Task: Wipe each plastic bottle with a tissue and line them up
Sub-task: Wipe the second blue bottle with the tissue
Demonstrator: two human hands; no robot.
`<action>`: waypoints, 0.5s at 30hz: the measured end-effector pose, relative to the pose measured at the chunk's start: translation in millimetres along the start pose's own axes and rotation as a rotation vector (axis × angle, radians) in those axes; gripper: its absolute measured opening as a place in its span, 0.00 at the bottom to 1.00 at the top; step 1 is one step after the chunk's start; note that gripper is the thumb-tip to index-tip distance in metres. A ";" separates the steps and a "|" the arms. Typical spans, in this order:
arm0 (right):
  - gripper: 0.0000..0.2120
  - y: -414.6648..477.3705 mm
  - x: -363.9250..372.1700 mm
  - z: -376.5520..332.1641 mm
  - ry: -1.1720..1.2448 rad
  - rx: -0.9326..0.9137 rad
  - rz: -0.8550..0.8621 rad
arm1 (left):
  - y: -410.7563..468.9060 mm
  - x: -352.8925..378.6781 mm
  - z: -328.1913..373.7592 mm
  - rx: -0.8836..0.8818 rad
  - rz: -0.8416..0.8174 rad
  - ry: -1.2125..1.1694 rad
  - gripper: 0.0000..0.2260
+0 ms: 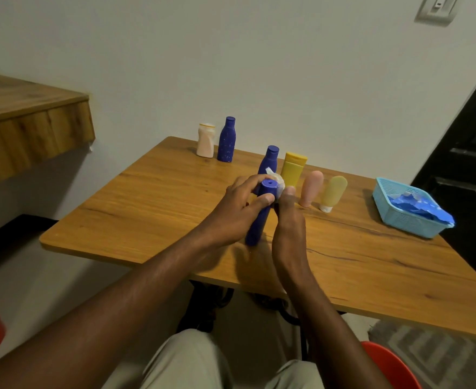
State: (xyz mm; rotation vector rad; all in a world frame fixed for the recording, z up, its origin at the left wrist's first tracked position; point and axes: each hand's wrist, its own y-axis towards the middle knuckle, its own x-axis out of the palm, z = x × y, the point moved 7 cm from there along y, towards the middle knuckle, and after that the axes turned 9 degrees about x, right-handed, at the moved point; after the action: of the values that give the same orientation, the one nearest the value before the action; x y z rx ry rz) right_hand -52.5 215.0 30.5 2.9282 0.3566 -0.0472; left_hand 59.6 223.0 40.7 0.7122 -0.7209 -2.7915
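My left hand (241,204) grips a blue bottle (259,220) near its cap and holds it tilted, with its base on the wooden table (147,203). My right hand (288,223) pinches a white tissue (277,182) against the bottle's cap. Behind my hands stand a second blue bottle (269,161), a yellow tube (292,171), a pink tube (310,188) and a pale yellow tube (332,192) in a row. At the far left edge stand a cream bottle (206,140) and a third blue bottle (227,139).
A light blue basket (407,217) with blue crumpled material in it sits at the table's right side. A wooden shelf (29,119) juts out at the left. A dark door is at the right, and a red seat is under me.
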 end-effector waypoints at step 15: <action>0.08 -5.1 -26.8 17.1 -0.089 -0.064 0.216 | 6.4 -13.2 -1.0 0.031 -0.065 0.008 0.19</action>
State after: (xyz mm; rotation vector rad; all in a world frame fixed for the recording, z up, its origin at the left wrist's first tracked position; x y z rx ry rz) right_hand -79.9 210.3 14.2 2.8712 0.0269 -0.1327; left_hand 71.9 220.6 48.5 0.7650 -0.7547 -2.8395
